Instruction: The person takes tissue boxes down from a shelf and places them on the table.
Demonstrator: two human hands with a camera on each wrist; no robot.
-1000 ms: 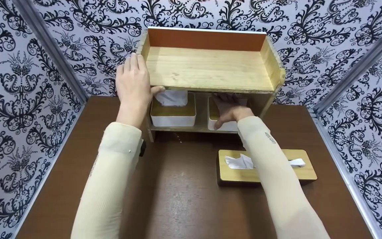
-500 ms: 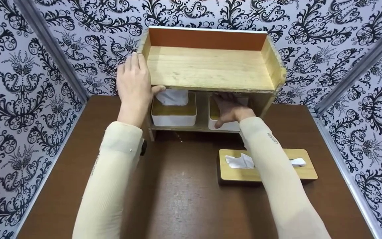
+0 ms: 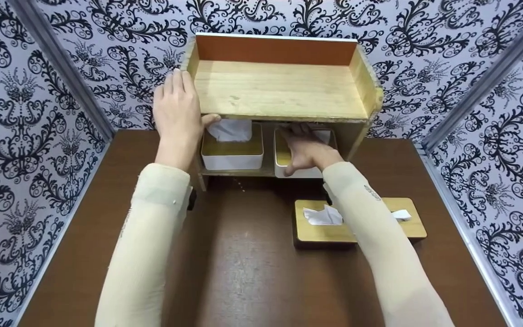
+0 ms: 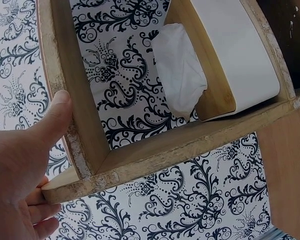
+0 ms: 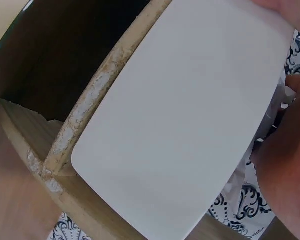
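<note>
A small wooden shelf unit (image 3: 279,88) stands against the back wall. My left hand (image 3: 177,109) grips its upper left corner, the thumb against the front edge of the upper board and the fingers along the outside of the side panel. In the lower compartment, my right hand (image 3: 307,152) holds the right-hand white tissue box (image 5: 175,115), thumb on the front wall and fingers over the wood-coloured top. Its front reaches the lower board's front edge. To its left sits a similar white tissue box (image 3: 233,162) with a tissue (image 4: 177,70) sticking out.
A long dark tissue box (image 3: 325,234) with a wood-coloured lid lies on the brown table (image 3: 243,272) beneath my right forearm. Tissue shows on either side of that arm. Patterned wall panels (image 3: 21,150) enclose the table at the back and sides.
The right-hand white box has come slightly forward with my right hand, its front now covering the lower board's edge. My left hand keeps its grip. The head view has shifted a little.
</note>
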